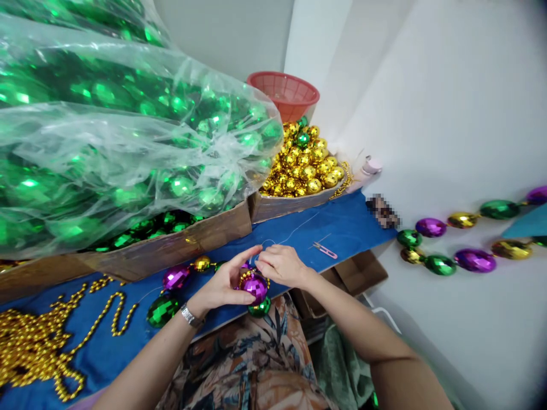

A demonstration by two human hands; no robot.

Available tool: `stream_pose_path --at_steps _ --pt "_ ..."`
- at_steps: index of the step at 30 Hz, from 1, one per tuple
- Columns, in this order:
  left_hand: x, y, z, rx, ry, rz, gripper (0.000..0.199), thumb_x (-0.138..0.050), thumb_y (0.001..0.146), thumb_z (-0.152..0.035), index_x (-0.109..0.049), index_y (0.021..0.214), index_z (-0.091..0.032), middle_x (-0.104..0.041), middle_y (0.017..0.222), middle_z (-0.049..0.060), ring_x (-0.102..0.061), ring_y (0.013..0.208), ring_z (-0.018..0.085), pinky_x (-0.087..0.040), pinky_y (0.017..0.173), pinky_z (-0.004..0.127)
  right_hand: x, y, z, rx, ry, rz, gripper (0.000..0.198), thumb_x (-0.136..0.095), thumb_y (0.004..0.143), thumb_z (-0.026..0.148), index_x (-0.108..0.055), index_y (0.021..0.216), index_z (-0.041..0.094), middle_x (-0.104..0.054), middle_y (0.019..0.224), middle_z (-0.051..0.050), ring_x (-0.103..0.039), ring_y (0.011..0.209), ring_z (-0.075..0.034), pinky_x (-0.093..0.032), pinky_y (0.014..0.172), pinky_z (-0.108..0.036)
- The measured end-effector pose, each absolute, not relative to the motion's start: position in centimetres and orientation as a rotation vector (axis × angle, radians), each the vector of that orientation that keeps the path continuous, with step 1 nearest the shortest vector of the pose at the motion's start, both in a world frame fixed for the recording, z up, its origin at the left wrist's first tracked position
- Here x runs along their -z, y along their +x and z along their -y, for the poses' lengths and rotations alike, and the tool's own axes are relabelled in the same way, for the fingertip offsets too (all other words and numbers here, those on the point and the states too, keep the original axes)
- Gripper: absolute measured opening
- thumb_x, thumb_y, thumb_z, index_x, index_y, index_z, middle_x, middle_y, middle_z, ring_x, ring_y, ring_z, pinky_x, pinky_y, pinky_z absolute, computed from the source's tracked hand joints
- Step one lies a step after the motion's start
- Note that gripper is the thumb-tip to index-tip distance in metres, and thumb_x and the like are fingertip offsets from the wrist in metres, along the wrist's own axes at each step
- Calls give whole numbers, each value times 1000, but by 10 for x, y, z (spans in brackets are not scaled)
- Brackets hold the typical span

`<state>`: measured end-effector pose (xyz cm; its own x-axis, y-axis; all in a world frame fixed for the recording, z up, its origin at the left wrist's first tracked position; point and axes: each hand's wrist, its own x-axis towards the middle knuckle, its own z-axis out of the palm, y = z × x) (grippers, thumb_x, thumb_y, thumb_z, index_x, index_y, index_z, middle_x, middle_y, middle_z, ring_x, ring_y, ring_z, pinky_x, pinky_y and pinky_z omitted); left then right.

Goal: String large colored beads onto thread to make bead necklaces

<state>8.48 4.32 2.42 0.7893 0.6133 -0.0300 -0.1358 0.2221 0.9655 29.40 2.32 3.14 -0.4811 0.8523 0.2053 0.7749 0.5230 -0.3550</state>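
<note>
My left hand [226,282], with a watch at the wrist, curls around a shiny purple ball [255,287] at the table's front edge, thumb across its front. Small gold beads ring the top of that ball, and a green ball [260,307] hangs just below it. My right hand [280,265] is closed just above the purple ball, its fingertips pinched near a thin pale thread [294,229] that trails back over the blue cloth. What exactly sits between those fingertips is too small to make out. Left of my hands lie another purple ball [176,277] and a green ball [163,310].
Gold bead strings [34,341] pile up at left. Behind stand cardboard boxes with a plastic bag of green balls [141,142] and many gold balls [307,165], plus a red basket [284,94]. Pink thread snips [327,250] lie on the blue cloth [346,219]. A ball garland [474,260] hangs right.
</note>
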Motion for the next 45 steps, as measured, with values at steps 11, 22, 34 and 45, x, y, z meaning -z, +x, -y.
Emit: stream_pose_path --at_steps 11,22,34,45 --pt "-29 89 -39 -588 1353 -526 88 -81 65 -26 -40 143 -25 -37 150 13 -56 117 30 -49 94 40 -40 304 -15 -395 -1387 2287 31 -44 96 44 -64 93 21 -65 88 -5 -56 85 -18 -40 77 -29" --pt "-111 130 -69 -1128 1410 -944 55 -76 70 -41 -63 117 -16 -60 125 12 -66 84 19 -56 60 25 -15 280 39 -651 -1449 1591 19 -54 90 39 -59 90 21 -62 77 -3 -58 66 -15 -47 65 -26" --pt "-178 105 -87 -1489 1032 -842 37 -82 62 -37 -63 85 -14 -61 76 1 -58 64 12 -52 52 24 -101 258 8 -669 -1149 1709 28 -47 95 39 -57 79 19 -62 71 0 -56 64 -12 -42 60 -24" --pt "-199 82 -77 -1596 951 -687 26 -72 74 -41 -64 78 -17 -65 85 4 -62 80 18 -52 64 29 -292 234 -46 -456 -800 1768 35 -53 90 54 -56 80 21 -54 67 3 -54 67 -11 -44 61 -24"
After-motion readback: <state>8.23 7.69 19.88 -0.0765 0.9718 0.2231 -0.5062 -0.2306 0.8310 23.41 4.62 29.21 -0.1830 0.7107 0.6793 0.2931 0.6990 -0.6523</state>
